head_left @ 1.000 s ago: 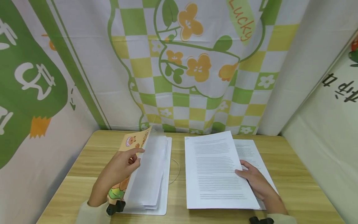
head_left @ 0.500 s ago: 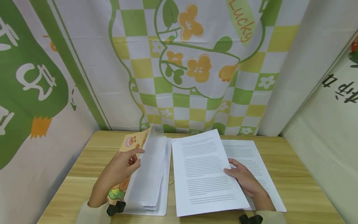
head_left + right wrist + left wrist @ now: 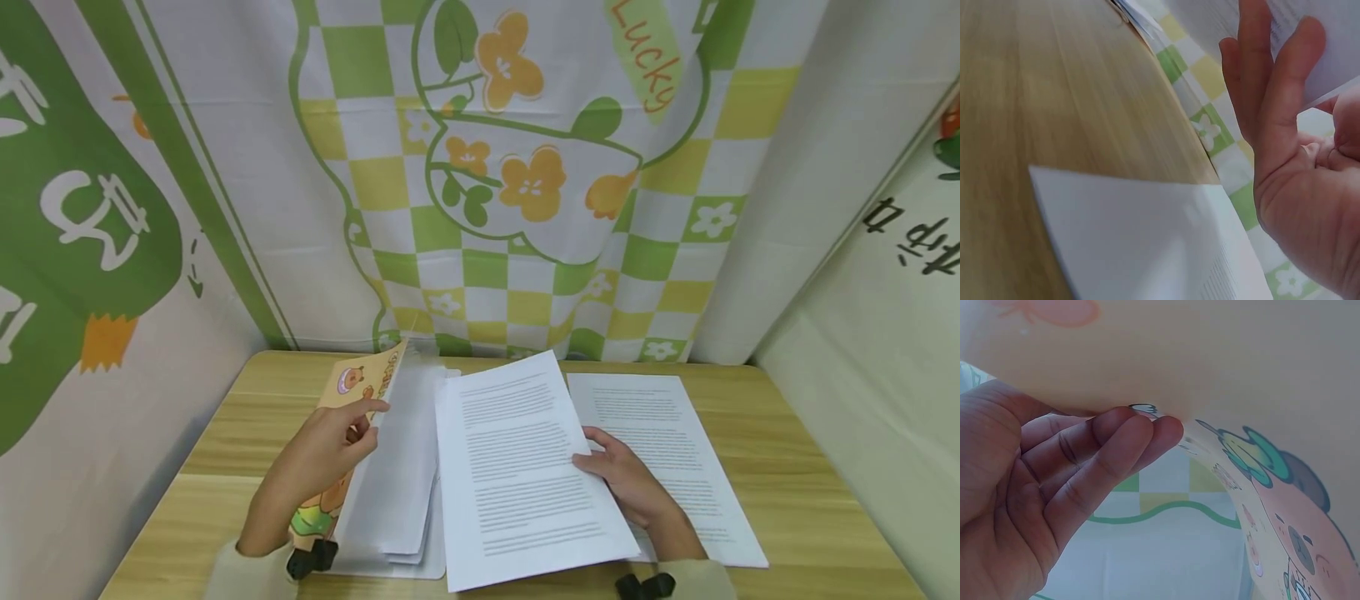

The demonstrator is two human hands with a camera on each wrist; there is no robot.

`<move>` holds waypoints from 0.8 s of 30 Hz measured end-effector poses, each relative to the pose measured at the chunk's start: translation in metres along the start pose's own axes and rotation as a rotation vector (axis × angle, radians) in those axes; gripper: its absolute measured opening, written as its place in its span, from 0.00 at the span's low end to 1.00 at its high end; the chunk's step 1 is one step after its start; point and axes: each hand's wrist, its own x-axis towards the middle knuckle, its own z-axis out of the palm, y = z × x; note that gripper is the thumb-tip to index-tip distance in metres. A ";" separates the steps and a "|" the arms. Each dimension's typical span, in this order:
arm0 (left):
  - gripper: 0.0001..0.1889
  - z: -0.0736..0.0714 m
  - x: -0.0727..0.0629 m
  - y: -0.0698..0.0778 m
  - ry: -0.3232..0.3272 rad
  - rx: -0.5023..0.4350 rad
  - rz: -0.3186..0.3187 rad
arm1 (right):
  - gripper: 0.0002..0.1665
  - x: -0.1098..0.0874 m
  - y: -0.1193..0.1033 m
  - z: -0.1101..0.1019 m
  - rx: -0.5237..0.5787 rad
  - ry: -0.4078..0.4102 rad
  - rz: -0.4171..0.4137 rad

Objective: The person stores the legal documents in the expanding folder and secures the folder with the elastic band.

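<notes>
On the left of the table lies a folder with a cartoon-bear cover [image 3: 351, 379] and clear inner sleeves holding white paper [image 3: 401, 467]. My left hand [image 3: 318, 450] pinches the raised cover by its edge; in the left wrist view, the fingers [image 3: 1110, 440] press against the cover's printed side. My right hand [image 3: 633, 483] grips printed sheets [image 3: 517, 475] at their right edge, thumb on top and fingers underneath. These sheets tilt above the table, their left edge overlapping the folder's right side in the head view.
Another printed sheet [image 3: 652, 442] lies flat to the right, partly behind my right hand. The wooden table [image 3: 795, 483] ends at a patterned curtain [image 3: 487, 267] at the back, with fabric walls [image 3: 885, 350] on both sides.
My right hand has carried the printed sheets leftward, up to the folder, uncovering more of the sheet lying on the right. The left hand keeps its hold on the cover, almost unmoved.
</notes>
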 end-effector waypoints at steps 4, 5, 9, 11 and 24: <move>0.17 0.000 0.000 0.001 0.000 0.004 -0.003 | 0.36 0.004 0.001 0.006 0.005 -0.011 -0.013; 0.17 0.000 0.000 0.001 0.000 0.004 -0.004 | 0.36 0.005 0.001 0.008 0.005 -0.013 -0.013; 0.17 0.000 0.000 0.001 -0.001 0.004 -0.008 | 0.36 0.009 0.000 0.015 -0.001 -0.026 -0.019; 0.17 0.000 0.000 0.001 0.000 0.002 -0.007 | 0.37 0.012 -0.001 0.018 -0.008 -0.031 -0.027; 0.17 0.001 0.000 0.003 0.001 -0.001 0.003 | 0.32 0.030 -0.006 0.029 -0.045 0.028 -0.056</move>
